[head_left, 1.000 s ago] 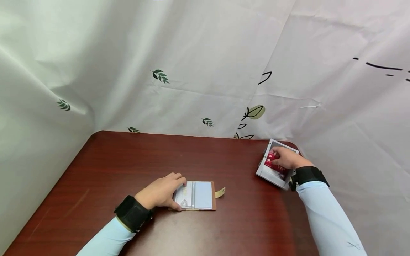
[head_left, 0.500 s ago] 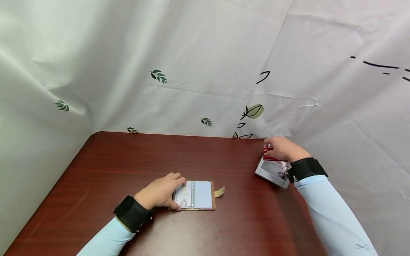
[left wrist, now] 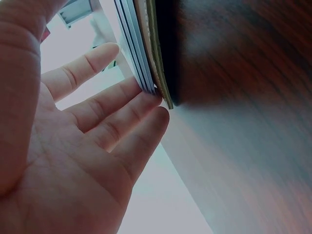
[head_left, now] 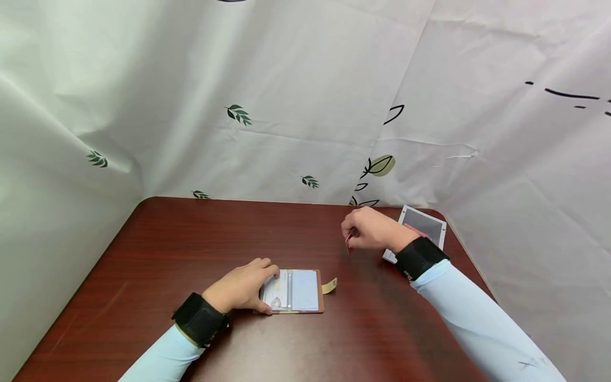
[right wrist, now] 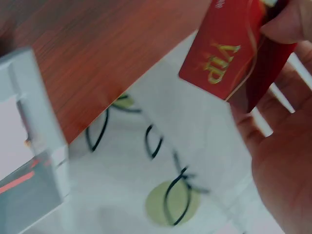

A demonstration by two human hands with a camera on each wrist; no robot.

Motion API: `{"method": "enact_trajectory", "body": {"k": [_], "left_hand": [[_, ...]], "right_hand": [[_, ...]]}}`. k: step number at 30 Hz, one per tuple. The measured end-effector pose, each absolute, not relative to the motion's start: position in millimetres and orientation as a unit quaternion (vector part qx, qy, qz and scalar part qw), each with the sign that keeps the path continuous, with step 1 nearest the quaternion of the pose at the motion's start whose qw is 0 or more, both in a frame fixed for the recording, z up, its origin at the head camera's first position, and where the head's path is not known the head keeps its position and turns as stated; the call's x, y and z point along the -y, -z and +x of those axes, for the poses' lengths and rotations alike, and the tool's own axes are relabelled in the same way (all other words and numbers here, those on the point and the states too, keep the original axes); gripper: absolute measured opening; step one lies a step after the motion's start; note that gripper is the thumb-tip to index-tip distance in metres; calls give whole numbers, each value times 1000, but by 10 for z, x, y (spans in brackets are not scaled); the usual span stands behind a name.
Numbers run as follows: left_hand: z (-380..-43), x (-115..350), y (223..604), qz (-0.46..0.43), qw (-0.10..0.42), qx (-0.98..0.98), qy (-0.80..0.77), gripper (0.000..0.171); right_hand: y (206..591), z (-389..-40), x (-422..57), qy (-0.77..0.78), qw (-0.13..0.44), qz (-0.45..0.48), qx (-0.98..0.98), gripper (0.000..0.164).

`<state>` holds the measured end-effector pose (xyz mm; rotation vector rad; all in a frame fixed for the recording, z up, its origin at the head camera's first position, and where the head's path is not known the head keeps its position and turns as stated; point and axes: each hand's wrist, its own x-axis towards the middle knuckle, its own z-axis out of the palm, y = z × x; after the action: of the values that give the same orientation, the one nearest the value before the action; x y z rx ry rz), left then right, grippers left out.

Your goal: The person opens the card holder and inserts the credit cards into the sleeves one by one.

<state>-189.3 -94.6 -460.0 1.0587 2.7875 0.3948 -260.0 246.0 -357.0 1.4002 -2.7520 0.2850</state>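
Note:
On the table lies an opened card holder (head_left: 304,291) with a tan cover, clear sleeves and a yellow strap (head_left: 329,286). My left hand (head_left: 241,286) holds its left side, thumb at the near edge and fingers at the far edge. In the left wrist view, the fingers touch the stacked sleeve edges (left wrist: 131,39). My right hand (head_left: 372,228) is raised above the table, right of and beyond the holder. It pinches a red card (right wrist: 222,58) with gold "VIP" lettering between thumb and fingers. In the head view the card is mostly hidden by the hand.
A light grey shallow tray (head_left: 431,225) sits at the table's far right corner, partly hidden by the right wrist. Something pinkish-red (head_left: 415,229) shows in it. A pale leaf-patterned curtain (head_left: 286,132) hangs behind the brown table (head_left: 215,233).
My right hand has taken the red card up from the tray and moved left with it, uncovering part of the tray. The left hand stays on the card holder.

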Motion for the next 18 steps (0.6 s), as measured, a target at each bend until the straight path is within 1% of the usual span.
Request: {"method": "enact_trajectory", "body": {"k": [3, 7, 15, 18], "left_hand": [[-1894, 942, 4597, 350, 67, -925, -130, 68], [-1900, 943, 4591, 351, 63, -925, -129, 68], [-1892, 948, 4588, 345, 66, -927, -131, 66], [-1883, 938, 4591, 348, 60, -927, -125, 71]], "right_hand": [[3612, -2577, -2270, -96, 16, 492, 865, 23], [3710, -2522, -2010, -97, -12, 524, 846, 21], [4036, -2402, -1463, -100, -34, 593, 798, 15], [4144, -2355, -1305, -102, -51, 607, 786, 11]]}}
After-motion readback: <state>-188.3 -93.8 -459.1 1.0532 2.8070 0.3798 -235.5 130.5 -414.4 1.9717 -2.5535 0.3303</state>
